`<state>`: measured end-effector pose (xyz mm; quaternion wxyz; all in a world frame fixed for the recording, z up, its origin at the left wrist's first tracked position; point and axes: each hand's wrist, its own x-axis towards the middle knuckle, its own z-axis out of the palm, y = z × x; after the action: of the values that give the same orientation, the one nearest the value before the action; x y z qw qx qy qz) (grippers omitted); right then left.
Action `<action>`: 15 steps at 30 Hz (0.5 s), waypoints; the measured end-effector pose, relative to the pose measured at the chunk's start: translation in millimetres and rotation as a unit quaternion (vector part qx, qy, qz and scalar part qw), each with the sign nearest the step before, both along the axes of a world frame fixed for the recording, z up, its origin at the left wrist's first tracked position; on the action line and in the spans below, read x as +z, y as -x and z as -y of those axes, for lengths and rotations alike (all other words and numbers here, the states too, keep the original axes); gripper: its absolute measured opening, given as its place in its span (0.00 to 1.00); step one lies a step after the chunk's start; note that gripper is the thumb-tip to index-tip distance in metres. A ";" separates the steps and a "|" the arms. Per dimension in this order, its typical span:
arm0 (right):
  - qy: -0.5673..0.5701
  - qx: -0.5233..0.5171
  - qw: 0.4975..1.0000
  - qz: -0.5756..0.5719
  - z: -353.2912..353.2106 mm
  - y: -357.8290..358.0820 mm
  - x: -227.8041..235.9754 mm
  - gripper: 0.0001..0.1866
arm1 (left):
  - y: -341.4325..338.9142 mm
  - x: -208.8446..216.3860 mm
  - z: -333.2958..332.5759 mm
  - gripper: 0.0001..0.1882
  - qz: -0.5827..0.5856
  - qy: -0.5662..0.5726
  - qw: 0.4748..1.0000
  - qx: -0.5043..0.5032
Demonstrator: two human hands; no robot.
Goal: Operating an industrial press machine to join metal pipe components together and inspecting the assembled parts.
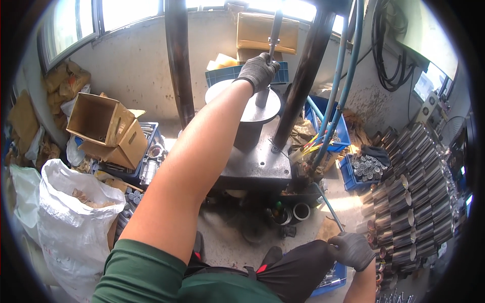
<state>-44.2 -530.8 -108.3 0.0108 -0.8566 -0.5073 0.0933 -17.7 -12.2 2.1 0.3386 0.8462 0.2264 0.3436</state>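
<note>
My left hand (pixel 260 71), in a dark grey glove, is wrapped round an upright metal rod (pixel 275 33) at the middle of a press. Below it, the rod's thicker lower end (pixel 261 98) meets a round pale metal plate (pixel 218 94); my forearm hides part of this. The plate tops a dark cylinder (pixel 246 135) on the steel press table (pixel 255 165). At lower right my right hand (pixel 356 250), gloved too, is closed round the end of a slim lever (pixel 328 204) that slants up toward the press.
Dark posts (pixel 179 60) frame the press, with blue hoses (pixel 338 86) at its right. Stacked metal tubes (pixel 404 202) and a blue bin of small parts (pixel 361 169) stand right. Cardboard boxes (pixel 124 144) and a white sack (pixel 76 222) are left.
</note>
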 end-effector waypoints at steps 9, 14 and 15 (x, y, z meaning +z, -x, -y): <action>0.002 0.002 1.000 0.008 -11.0 -6.5 24.7 0.16 | -2.9 -1.9 -2.9 0.23 0.002 -0.019 1.000 -0.002; 0.127 0.007 0.991 -0.032 -4.9 -9.1 14.7 0.16 | -0.7 -1.2 -1.2 0.23 -0.005 -0.015 1.000 0.006; 0.051 0.003 0.998 -0.040 -3.3 -10.2 13.6 0.16 | -0.5 -1.3 -1.2 0.24 -0.004 -0.017 1.000 0.005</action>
<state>-34.1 -527.5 -94.7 -0.0135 -0.8501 -0.5037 0.1532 -17.2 -11.0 0.8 0.3220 0.8519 0.2258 0.3458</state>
